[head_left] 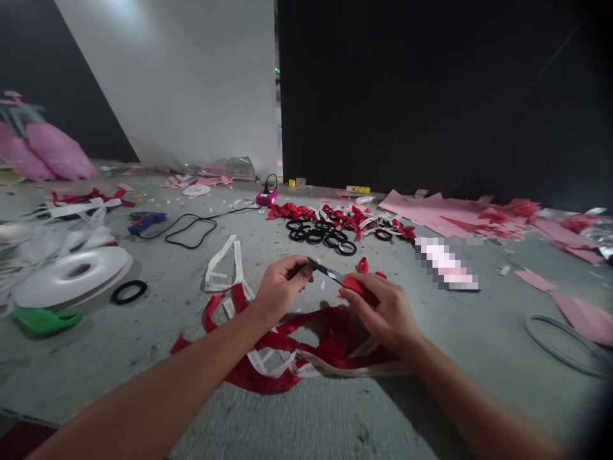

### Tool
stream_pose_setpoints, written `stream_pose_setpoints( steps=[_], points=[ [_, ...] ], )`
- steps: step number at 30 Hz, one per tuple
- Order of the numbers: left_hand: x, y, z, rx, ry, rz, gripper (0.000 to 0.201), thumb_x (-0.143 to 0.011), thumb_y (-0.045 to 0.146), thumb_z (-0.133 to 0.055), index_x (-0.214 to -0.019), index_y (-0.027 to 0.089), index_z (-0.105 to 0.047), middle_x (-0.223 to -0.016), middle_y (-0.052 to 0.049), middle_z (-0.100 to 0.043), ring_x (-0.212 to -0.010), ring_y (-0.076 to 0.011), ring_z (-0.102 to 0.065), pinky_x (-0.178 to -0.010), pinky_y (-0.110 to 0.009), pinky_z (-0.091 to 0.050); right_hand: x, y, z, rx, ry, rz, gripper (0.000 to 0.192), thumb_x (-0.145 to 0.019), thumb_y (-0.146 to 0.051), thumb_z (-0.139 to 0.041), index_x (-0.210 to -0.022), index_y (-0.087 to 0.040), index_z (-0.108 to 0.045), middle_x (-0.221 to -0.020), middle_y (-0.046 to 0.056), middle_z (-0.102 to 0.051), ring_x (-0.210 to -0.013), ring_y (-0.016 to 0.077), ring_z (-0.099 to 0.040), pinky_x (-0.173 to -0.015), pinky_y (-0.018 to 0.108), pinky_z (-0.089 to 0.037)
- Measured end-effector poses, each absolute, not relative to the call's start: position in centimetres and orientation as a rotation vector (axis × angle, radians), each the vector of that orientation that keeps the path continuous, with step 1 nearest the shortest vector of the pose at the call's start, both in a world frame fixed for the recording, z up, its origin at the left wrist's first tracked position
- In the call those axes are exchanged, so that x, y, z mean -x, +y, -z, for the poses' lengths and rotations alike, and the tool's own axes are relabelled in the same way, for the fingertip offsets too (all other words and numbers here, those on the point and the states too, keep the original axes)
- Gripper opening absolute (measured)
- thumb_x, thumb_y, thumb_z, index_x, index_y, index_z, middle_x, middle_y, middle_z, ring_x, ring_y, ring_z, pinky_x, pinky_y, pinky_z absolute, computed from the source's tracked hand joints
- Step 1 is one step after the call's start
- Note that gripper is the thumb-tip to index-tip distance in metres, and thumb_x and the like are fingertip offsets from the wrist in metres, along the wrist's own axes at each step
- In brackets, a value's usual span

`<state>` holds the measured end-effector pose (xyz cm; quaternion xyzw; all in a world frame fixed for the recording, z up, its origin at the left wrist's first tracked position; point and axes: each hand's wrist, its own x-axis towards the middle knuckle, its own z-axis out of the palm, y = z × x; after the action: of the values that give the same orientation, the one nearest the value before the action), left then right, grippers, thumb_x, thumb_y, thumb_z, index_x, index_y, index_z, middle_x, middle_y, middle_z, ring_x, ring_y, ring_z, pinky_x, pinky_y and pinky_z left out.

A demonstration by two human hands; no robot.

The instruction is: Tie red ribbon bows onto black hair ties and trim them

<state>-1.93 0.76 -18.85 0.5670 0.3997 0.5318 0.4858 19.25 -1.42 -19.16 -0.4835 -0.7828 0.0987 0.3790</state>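
Pinched at the fingertips, my left hand [283,284] is closed right at the dark tip of a pair of scissors [330,273]; what lies between those fingers is hidden. My right hand [383,310] wraps round the orange-red handle of the scissors, blades pointing left. On the floor below both hands lies a loose tangle of red ribbon [261,381] and white printed ribbon [311,369]. Just beyond my right hand is a small red ribbon piece [363,264].
Ahead lie a pile of black hair ties [313,236] and red-and-white bows [349,217]. To the left are a white ribbon spool [71,278], a single black ring [128,292], a green object [46,321] and a blue glue gun [146,222] with its cord. Pink paper [431,214] lies right.
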Motion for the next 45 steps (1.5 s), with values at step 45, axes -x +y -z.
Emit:
stream_pose_setpoints(
  steps=[45],
  points=[
    [1.3, 0.7, 19.6, -1.261, 0.886, -1.270, 0.021, -0.081, 0.037, -0.067, -0.081, 0.016, -0.064, -0.061, 0.002, -0.054, -0.056, -0.0094, -0.046, -0.055, -0.021, -0.036, -19.1, -1.8, 19.0, 1.229, -2.044, -0.350, 0.031, -0.093, -0.043, -0.053, -0.109, -0.020, -0.065, -0.092, 0.008, -0.070, -0.082, 0.0220, -0.064, -0.075, 0.034, -0.047]
  ],
)
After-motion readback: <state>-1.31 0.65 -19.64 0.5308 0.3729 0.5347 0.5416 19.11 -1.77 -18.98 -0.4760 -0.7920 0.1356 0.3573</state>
